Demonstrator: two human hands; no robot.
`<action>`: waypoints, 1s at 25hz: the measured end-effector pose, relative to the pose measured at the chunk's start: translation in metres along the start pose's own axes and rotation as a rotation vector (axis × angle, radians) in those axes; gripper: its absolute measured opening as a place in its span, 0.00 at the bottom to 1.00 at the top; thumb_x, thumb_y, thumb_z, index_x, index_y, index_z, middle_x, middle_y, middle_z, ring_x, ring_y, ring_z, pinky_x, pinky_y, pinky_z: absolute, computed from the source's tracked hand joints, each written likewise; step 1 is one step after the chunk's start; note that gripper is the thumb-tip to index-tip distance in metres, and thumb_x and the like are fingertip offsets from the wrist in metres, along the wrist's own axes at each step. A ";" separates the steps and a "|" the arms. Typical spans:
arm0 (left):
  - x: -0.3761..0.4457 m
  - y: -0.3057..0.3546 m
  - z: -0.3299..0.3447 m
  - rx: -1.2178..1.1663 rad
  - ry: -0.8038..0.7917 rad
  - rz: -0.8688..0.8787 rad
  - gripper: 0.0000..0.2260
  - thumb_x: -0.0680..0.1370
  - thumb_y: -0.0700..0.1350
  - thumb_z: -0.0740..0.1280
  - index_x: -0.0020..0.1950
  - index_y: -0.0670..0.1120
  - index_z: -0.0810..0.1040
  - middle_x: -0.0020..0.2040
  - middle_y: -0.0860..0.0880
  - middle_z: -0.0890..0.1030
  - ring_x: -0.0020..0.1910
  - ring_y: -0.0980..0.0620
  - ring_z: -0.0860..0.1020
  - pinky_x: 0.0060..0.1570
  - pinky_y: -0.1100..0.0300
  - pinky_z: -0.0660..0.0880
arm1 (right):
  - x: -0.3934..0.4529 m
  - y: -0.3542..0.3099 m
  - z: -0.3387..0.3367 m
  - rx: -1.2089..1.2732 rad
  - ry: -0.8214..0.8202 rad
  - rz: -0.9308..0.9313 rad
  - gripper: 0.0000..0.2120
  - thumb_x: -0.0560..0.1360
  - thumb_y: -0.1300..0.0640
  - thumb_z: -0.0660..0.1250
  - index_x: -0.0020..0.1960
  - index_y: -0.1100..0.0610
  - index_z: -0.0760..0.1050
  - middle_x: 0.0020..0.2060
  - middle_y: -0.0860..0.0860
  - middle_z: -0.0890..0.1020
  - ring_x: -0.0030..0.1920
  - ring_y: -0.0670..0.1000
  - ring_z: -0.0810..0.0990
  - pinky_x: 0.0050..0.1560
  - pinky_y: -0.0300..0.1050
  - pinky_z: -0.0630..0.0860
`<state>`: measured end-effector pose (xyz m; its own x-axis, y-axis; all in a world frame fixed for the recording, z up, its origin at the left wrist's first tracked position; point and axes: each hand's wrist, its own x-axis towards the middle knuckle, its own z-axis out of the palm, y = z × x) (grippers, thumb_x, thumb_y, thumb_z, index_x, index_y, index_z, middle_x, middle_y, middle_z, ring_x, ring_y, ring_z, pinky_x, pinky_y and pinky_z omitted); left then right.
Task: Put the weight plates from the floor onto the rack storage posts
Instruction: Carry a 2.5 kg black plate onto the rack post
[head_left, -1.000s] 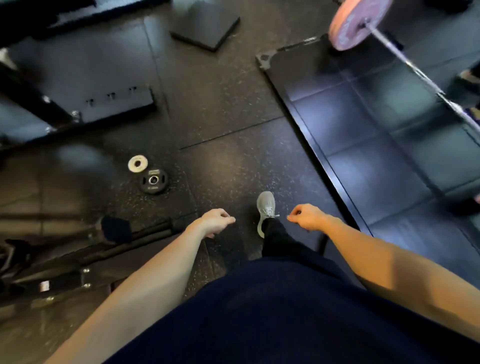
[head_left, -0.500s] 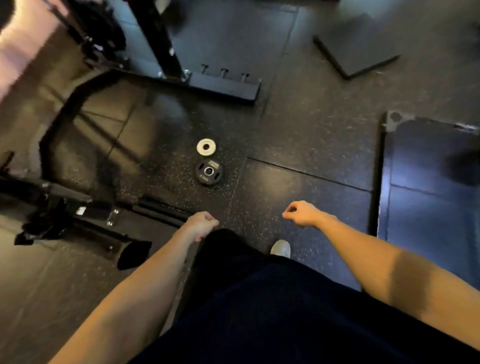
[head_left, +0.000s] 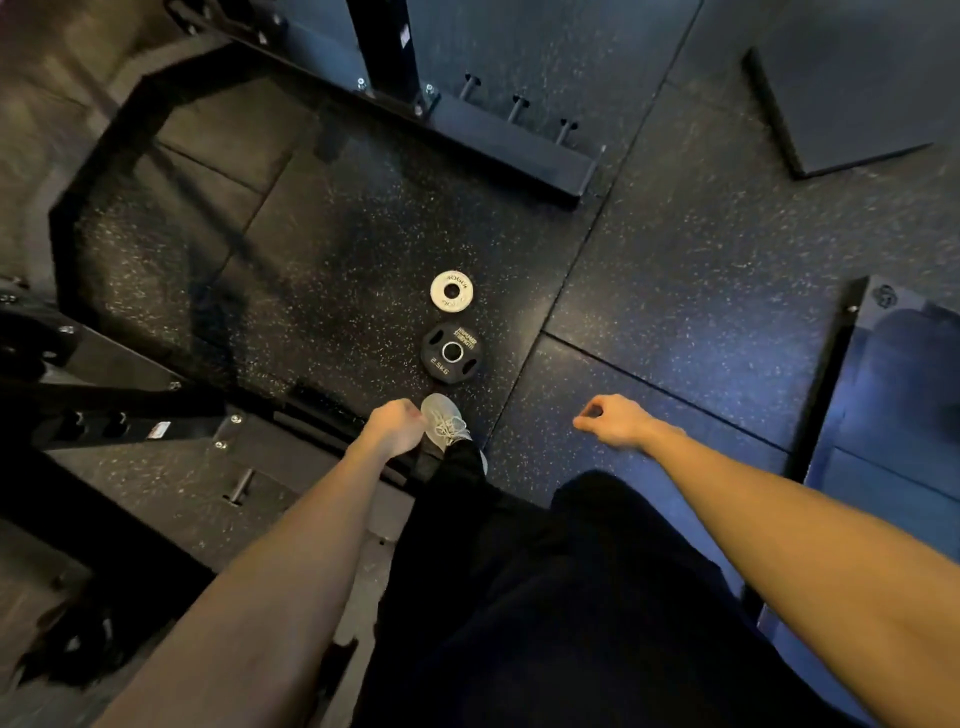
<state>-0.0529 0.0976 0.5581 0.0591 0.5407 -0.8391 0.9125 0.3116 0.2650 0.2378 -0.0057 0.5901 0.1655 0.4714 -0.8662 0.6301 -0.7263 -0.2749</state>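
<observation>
Two small weight plates lie flat on the speckled rubber floor ahead of me. The white plate (head_left: 451, 291) is the farther one and the black 2.5 kg plate (head_left: 450, 352) lies just in front of my grey shoe (head_left: 444, 421). My left hand (head_left: 395, 427) hangs loosely curled beside the shoe, holding nothing. My right hand (head_left: 613, 420) is also curled and empty, out to the right of the plates. Three short storage posts (head_left: 517, 106) stick out from the rack's base beam (head_left: 509, 148) farther back.
A black rack upright (head_left: 384, 41) rises at the top centre. More rack framing (head_left: 130, 415) with bolts lies low on the left. A dark mat (head_left: 852, 104) sits at the top right and a platform edge (head_left: 831, 384) runs along the right.
My view has swung left, away from the barbell and towards the rack, and I have stepped closer to the two plates. Both hands stay curled and empty.
</observation>
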 end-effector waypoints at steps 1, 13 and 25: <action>0.014 0.005 -0.011 0.004 -0.010 -0.002 0.13 0.77 0.48 0.61 0.57 0.44 0.78 0.57 0.42 0.79 0.56 0.42 0.77 0.52 0.53 0.74 | 0.010 -0.011 -0.004 0.030 -0.004 0.022 0.16 0.78 0.49 0.64 0.60 0.58 0.74 0.58 0.57 0.78 0.55 0.56 0.77 0.53 0.50 0.73; 0.364 0.007 0.002 0.058 0.032 -0.053 0.08 0.76 0.52 0.63 0.53 0.52 0.75 0.46 0.50 0.79 0.39 0.52 0.74 0.36 0.58 0.68 | 0.365 -0.050 0.068 0.225 -0.059 0.184 0.19 0.76 0.47 0.65 0.62 0.56 0.72 0.57 0.55 0.79 0.56 0.55 0.77 0.54 0.46 0.72; 0.663 -0.056 0.111 0.262 0.050 0.141 0.24 0.77 0.48 0.65 0.71 0.46 0.63 0.62 0.43 0.73 0.59 0.43 0.73 0.58 0.50 0.71 | 0.663 -0.034 0.226 0.409 -0.017 0.289 0.30 0.76 0.49 0.63 0.71 0.55 0.51 0.59 0.61 0.74 0.55 0.63 0.77 0.56 0.58 0.76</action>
<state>-0.0199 0.3518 -0.0657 0.1790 0.6038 -0.7768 0.9704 0.0217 0.2405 0.1543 0.2184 -0.0689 0.2744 0.2166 -0.9369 0.2104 -0.9642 -0.1613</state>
